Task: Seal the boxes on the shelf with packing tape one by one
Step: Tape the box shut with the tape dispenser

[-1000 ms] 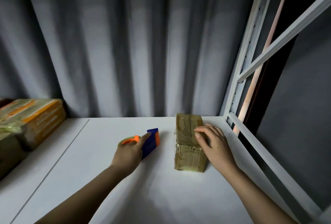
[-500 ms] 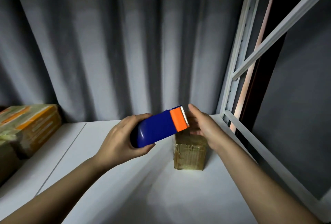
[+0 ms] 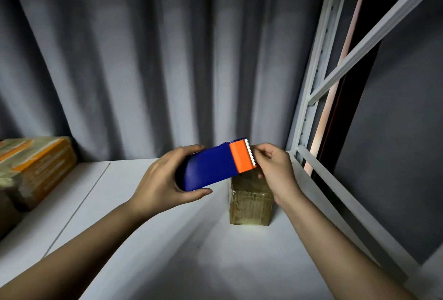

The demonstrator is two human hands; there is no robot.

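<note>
Left of centre in the frame: left hand (image 3: pixel 165 177) wrapped round the blue body of the tape dispenser (image 3: pixel 215 164), long axis tilted up to the right, orange toothed end toward the right hand (image 3: pixel 273 167). Right of centre: fingers curled at that toothed edge, apparently pinching for the tape end, though no tape visible. Directly below both hands, lower centre-right: small brown box (image 3: pixel 249 206), already looking wrinkled and glossy, long axis running away from the viewer on the white shelf (image 3: pixel 153 247); right hand nearer.
</note>
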